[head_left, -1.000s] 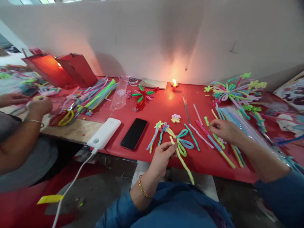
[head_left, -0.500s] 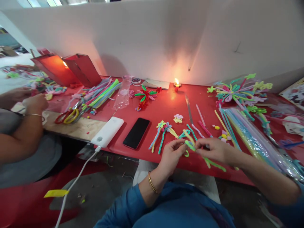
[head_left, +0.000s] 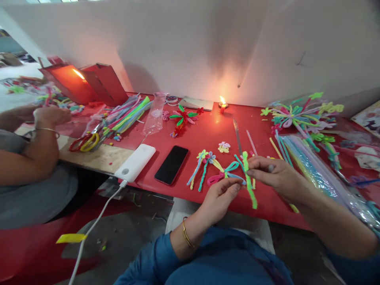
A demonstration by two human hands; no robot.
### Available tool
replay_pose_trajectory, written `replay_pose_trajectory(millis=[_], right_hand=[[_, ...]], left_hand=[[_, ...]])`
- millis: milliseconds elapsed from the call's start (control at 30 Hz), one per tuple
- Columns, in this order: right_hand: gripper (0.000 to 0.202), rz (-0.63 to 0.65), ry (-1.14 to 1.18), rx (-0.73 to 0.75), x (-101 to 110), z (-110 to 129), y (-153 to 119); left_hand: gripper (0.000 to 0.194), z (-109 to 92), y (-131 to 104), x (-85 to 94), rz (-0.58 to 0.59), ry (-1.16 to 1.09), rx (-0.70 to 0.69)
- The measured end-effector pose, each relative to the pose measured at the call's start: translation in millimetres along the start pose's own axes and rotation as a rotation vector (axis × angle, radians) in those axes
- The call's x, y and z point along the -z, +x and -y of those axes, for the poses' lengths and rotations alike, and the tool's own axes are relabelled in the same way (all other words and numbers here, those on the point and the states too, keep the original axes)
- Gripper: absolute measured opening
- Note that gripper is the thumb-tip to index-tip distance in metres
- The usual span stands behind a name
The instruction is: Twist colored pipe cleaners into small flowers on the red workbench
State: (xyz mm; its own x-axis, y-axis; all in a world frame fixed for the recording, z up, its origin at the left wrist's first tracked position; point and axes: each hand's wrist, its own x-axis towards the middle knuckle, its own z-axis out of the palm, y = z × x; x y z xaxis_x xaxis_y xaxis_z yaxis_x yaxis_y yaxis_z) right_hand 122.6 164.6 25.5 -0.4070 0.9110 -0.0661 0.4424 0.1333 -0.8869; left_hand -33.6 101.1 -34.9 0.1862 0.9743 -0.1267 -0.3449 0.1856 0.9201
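A bright green fuzzy stem (head_left: 251,194) hangs roughly upright from my right hand (head_left: 268,174), pinched between thumb and fingers. Just left of it, my left hand (head_left: 221,198) has thumb and fingertips together near a blue stem end; whether it grips anything is too small to tell. Beyond my left hand lies a pink and teal looped piece (head_left: 221,175). A small flower piece with dangling stems (head_left: 204,162) rests further left, and yellow and pink flowers (head_left: 224,147) lie behind.
A lit candle (head_left: 222,107) burns at the back of the red table (head_left: 204,134). A black phone (head_left: 171,165) and white power bank (head_left: 135,162) lie left. Wrapped stems (head_left: 317,166) and a flower bundle (head_left: 297,114) are right. Another person's hands (head_left: 52,116) work far left.
My hands have moved slightly apart. The green stem now stands upright in my right hand, and the pink and teal looped piece is more visible.
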Motion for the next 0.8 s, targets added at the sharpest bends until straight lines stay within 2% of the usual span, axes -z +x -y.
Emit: replay_pose_trajectory(millis=[133,200,300,533,667,800], right_hand=[[0.022,-0.006,0.268,-0.059,-24,15,1],[0.023,-0.001,0.369,-0.117,-31,15,2],[0.023,0.004,0.474,-0.146,-37,15,2],[0.018,-0.13,0.508,-0.062,-38,12,1],[0.024,-0.232,0.575,-0.07,-39,7,5],[0.029,-0.309,0.543,-0.08,-36,3,7]], left_hand=[[0.034,-13,-5,-2.4,0.119,-0.089,0.12],[0.034,-15,-8,-1.0,0.092,-0.145,0.185],[0.032,-15,-10,1.9,0.037,-0.172,0.176],[0.033,-16,-14,3.5,0.069,-0.108,0.085],[0.033,-13,-15,5.8,0.036,-0.101,0.146],[0.034,-9,-16,9.9,0.051,-0.105,0.216]])
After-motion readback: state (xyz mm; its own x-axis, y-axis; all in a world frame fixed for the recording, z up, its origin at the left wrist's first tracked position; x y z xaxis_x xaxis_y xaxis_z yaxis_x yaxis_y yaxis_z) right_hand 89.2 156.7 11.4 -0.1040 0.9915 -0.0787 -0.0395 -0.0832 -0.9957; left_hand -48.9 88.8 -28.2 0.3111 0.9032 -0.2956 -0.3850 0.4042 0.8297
